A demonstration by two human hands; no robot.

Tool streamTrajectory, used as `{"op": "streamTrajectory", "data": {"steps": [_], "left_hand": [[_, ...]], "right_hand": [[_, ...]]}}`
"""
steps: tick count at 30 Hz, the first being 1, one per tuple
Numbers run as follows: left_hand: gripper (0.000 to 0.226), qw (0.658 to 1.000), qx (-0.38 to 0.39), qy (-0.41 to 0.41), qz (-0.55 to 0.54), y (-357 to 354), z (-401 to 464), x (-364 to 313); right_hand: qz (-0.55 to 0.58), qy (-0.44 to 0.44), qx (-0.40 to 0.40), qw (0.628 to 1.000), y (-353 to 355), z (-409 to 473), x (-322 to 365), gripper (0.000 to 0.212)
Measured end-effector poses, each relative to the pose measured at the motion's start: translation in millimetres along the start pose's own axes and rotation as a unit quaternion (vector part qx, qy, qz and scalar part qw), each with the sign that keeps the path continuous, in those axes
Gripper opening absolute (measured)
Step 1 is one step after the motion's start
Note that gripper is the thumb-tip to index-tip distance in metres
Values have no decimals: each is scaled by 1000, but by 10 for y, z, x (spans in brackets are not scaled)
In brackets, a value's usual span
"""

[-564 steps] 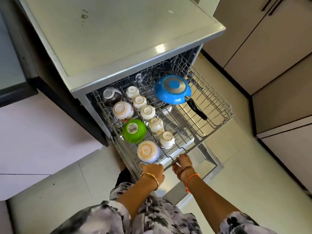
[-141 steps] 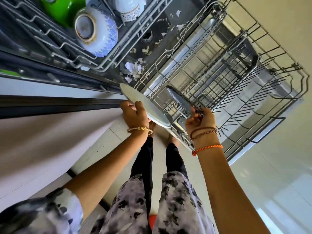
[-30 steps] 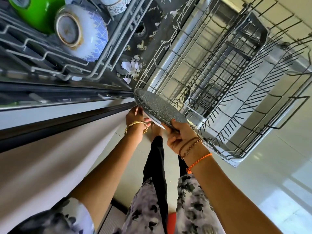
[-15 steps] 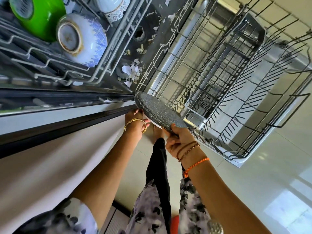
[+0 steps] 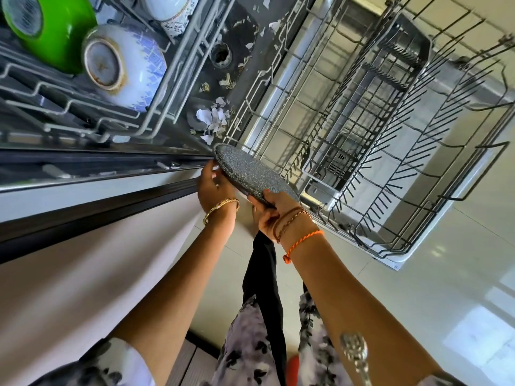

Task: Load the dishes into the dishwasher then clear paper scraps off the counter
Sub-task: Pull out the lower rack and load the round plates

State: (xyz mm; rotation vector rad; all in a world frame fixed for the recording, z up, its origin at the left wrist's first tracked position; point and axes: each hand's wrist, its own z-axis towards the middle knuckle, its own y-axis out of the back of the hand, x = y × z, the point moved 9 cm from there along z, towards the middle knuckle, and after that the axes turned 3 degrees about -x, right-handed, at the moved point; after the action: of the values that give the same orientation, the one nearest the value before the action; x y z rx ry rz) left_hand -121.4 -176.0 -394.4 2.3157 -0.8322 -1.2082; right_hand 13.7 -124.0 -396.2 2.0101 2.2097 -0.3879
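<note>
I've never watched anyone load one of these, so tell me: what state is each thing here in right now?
Speckled grey plate: tilted, held above lower rack's edge.
Left hand: grips plate's rim.
Right hand: grips plate's near edge.
Lower rack: pulled out, no dishes.
Upper rack: holds upturned bowls.
Paper scraps: scattered on dishwasher floor.

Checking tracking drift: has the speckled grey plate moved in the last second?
Barely. The speckled grey plate remains at the lower rack's near-left corner, gripped by both the left hand and right hand; the small frame shift looks like camera motion.
</note>
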Motion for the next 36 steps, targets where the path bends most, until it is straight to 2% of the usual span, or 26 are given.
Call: {"op": "streamTrajectory", "data": {"steps": [4, 8, 11, 14, 16, 18, 19, 21, 23, 25, 26, 28, 29, 31, 34, 36], "left_hand": [[38, 996, 0, -83, 34, -8, -94, -285], [47, 983, 41, -163, 73, -91, -129, -408], [64, 975, 69, -180, 108, -160, -127, -441], [65, 964, 93, -196, 151, -208, -147, -403], [63, 943, 111, -234, 211, -271, -212, -327], [61, 913, 99, -287, 272, -324, -288, -205], [59, 905, 85, -301, 290, -343, -312, -173], [51, 913, 52, -275, 298, -352, -322, -153], [42, 932, 14, -263, 251, -320, -292, -192], [41, 940, -23, -259, 222, -229, -181, -233], [39, 940, -22, -241, 240, -205, -100, -221], [37, 930, -4, -209, 302, -213, 69, -149], [37, 928, 5, -210, 309, -227, 123, -152], [36, 928, 17, -212, 307, -254, 227, -214], [35, 920, 25, -225, 319, -295, 317, -228], [36, 916, 24, -235, 324, -280, 296, -210]], "right_hand": [[-51, 26, -61, 996, 95, 85, 154, 28], [-38, 63, -79, 994, 175, 133, 230, 15], [-66, 76, -67, 993, 233, 85, 286, 25], [-85, 65, -59, 993, 349, 52, 312, 29], [-131, 68, -83, 986, 517, 129, 318, 26], [-256, 123, -142, 948, 728, 196, 489, 9], [-297, 159, -160, 928, 792, 218, 630, 7], [-332, 184, -150, 913, 789, 148, 877, 8], [-420, 186, -120, 880, 690, 54, 1049, 19], [-511, 205, -100, 829, 605, 42, 1161, 45], [-552, 227, -95, 797, 547, 6, 1174, 53], [-636, 263, -69, 722, 418, 11, 1070, 56], [-661, 276, -54, 696, 371, 40, 978, 55], [-658, 304, -41, 688, 338, 98, 825, 51], [-626, 359, -67, 689, 367, 175, 742, 44], [-631, 387, -88, 667, 379, 209, 738, 41]]}}
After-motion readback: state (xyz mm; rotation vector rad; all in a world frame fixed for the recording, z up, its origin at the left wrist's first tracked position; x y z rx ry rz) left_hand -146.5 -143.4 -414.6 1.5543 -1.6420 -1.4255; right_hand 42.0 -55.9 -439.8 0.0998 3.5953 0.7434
